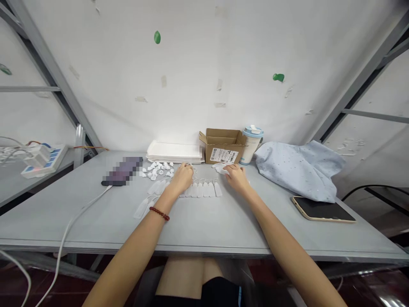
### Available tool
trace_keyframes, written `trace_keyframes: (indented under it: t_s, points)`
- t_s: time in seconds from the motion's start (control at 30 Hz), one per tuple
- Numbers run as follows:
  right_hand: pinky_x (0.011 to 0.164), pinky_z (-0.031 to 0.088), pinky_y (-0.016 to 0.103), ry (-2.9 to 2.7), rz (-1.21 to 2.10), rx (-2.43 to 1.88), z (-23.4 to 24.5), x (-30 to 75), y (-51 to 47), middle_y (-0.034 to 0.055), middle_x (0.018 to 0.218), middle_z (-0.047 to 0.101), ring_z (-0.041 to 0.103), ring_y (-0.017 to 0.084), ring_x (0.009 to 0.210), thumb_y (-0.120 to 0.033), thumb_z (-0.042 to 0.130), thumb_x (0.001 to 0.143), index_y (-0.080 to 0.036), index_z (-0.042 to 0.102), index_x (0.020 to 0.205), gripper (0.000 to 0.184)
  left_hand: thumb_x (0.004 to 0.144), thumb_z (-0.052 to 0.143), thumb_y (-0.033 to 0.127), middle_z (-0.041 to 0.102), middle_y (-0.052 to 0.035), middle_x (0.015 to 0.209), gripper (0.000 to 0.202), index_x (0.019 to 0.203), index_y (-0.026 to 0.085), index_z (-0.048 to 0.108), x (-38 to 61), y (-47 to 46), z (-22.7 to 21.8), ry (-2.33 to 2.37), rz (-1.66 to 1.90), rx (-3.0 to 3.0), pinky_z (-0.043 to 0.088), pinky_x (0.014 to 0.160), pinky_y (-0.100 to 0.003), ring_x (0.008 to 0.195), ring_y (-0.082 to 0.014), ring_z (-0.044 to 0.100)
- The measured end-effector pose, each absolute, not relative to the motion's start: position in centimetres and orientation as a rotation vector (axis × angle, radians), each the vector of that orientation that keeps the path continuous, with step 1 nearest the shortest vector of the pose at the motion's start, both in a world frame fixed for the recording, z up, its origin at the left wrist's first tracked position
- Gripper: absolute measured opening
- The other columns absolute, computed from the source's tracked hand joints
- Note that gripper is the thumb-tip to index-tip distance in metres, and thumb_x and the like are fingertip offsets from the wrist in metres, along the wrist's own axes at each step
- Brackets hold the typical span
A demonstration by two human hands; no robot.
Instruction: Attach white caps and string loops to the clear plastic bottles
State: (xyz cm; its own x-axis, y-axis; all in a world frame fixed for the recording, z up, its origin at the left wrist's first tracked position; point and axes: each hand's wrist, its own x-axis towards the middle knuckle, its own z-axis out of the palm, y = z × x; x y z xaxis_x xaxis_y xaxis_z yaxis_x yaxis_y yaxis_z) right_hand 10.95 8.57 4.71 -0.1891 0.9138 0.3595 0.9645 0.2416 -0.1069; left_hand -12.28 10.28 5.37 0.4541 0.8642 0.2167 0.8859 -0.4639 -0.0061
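Left hand (181,180): fingers curled together, pinch unconfirmed, just right of loose small white plastic pieces (156,170). Right hand (234,178): fingers pressed on a soft white folded tag (220,169). Row of flat white looped tags (201,190) lies between and just below the 2 hands.

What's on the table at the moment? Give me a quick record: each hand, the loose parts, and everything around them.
left hand: resting over a row of white tabs; red bead bracelet on the wrist
right hand: touching a small white piece
loose parts: heap of small white pieces, left of the hands
behind: stack of white trays, open cardboard box, lidded tumbler
right side: pale blue cloth, dark-screened tablet
left side: pixelated phone, white cable, power strip
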Motion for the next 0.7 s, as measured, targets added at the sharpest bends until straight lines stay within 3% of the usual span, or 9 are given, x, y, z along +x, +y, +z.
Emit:
trace_keyframes:
  t_s: [0.2, 0.47, 0.7]
  points:
    - [0.085, 0.035, 0.039, -2.238, -0.159, -1.704, 4.42, 10.87, 8.71, 0.0097, 0.118, 0.063, 0.048, 0.026, 0.112, -0.008, 0.045, 0.082, -0.018, 0.06, 0.115, 0.037, 0.074, 0.043, 0.003, 0.06, -0.0165, 0.116, 0.033, 0.093, 0.009, 0.069, -12.2, 9.98, 5.38, -1.559, -0.246, -2.566, 0.041, 0.087, -0.04, 0.113, -0.0306, 0.044]
    - [0.089, 0.033, 0.042, -2.284, -0.21, -1.743, 4.15, 10.43, 8.32, 0.011, 0.122, 0.059, 0.045, 0.028, 0.114, -0.015, 0.044, 0.086, -0.02, 0.062, 0.113, 0.033, 0.074, 0.042, 0.001, 0.063, -0.0164, 0.11, 0.034, 0.095, 0.008, 0.068, -12.01, 9.64, 5.58, -1.577, -0.238, -2.54, 0.043, 0.082, -0.04, 0.11, -0.0315, 0.046]
    - [0.091, 0.032, 0.047, -2.319, -0.176, -1.774, 4.11, 10.15, 8.16, 0.0115, 0.124, 0.057, 0.042, 0.03, 0.116, -0.016, 0.041, 0.088, -0.021, 0.062, 0.114, 0.034, 0.072, 0.04, -0.002, 0.062, -0.0136, 0.113, 0.039, 0.098, 0.01, 0.067, -11.98, 9.36, 5.95, -1.55, -0.457, -2.502, 0.043, 0.084, -0.041, 0.107, -0.0308, 0.047]
